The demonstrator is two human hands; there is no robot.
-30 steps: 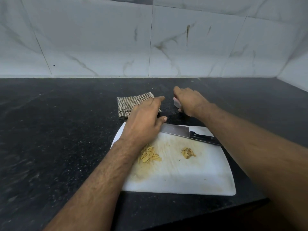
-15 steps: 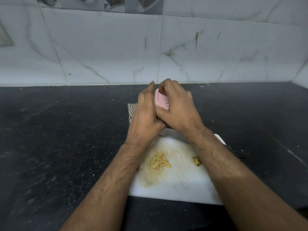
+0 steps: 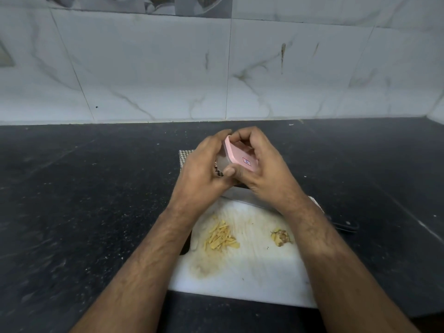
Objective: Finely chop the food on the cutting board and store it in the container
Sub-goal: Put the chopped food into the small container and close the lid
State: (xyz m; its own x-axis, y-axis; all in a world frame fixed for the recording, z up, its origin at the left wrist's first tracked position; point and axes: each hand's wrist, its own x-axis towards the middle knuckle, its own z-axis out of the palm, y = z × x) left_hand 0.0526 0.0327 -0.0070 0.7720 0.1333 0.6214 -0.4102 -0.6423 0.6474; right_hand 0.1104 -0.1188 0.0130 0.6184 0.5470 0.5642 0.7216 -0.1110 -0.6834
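On the black counter (image 3: 72, 212) lies the white cutting board (image 3: 252, 272), with the chopped strips (image 3: 221, 237) just below the left wrist. Above its far edge, both hands clasp the container (image 3: 236, 156): left hand (image 3: 204, 169) around the clear body, right hand (image 3: 262, 164) curled over the pink lid (image 3: 240, 155), tilted toward the person.

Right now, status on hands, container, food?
Both hands, left hand and right hand, grip pink-lidded container above the board, lid on. Chopped strips and a scrap on cutting board. Knife lies under the wrists.
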